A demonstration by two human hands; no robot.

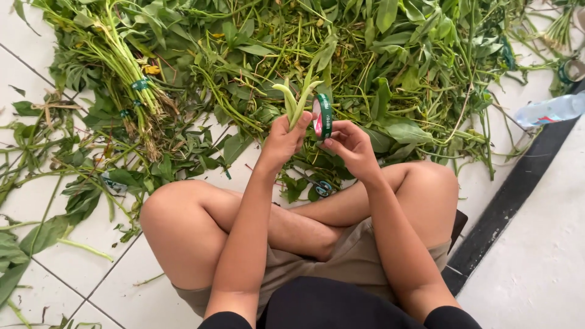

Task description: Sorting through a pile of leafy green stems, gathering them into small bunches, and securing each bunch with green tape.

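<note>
So my left hand [285, 139] grips green stems [297, 100] pointing up toward the floor's far edge, right hand [350, 143] pinching a green tape roll [322, 116] beside them.

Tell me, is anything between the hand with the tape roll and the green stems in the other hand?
Nothing visible. The right hand holds the green tape roll right beside the bunch of stems in the left hand's grip. The roll looks to be touching or nearly touching the stems, with only the leaf pile behind them.
</note>
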